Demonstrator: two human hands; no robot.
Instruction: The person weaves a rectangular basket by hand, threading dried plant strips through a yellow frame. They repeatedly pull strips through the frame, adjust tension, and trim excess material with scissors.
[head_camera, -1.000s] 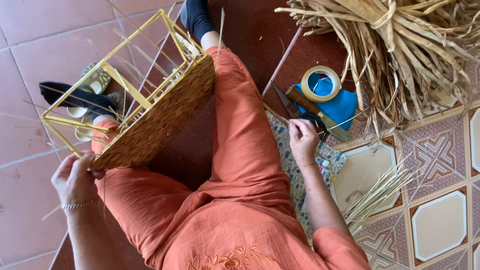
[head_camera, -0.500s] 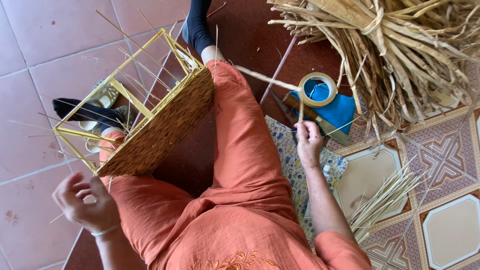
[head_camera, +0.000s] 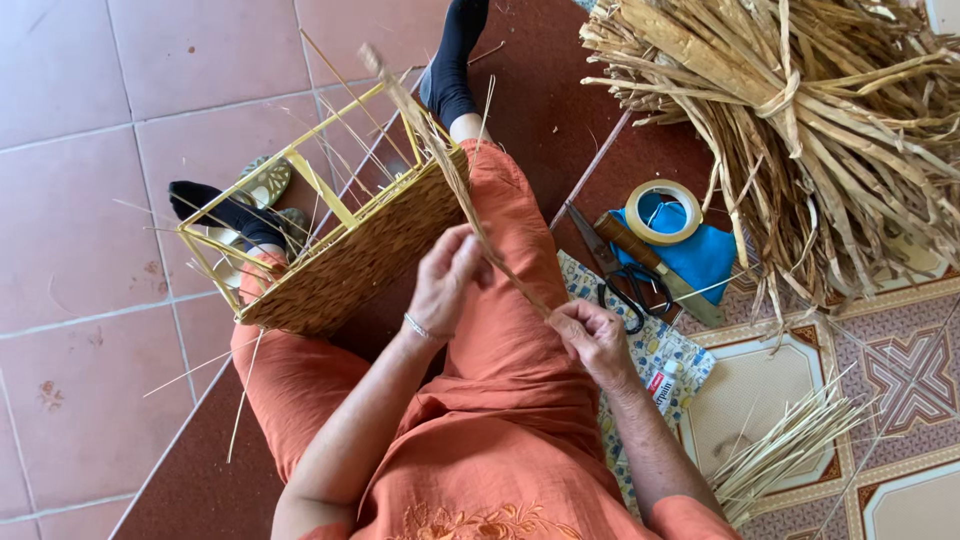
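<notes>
- Left hand (head_camera: 447, 277) and right hand (head_camera: 590, 340) both pinch one straw strand (head_camera: 455, 170), held over the lap.
- Half-woven basket (head_camera: 340, 265) rests on left knee, beside left hand.
- Scissors (head_camera: 618, 275) lie on floor, right.

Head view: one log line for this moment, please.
left hand: grips straw strand | right hand: pinches strand's lower end | basket: on lap

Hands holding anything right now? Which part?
Both grip one long dried straw strand: the right hand pinches its lower end, the left hand holds it mid-length, beside the woven basket.
</notes>
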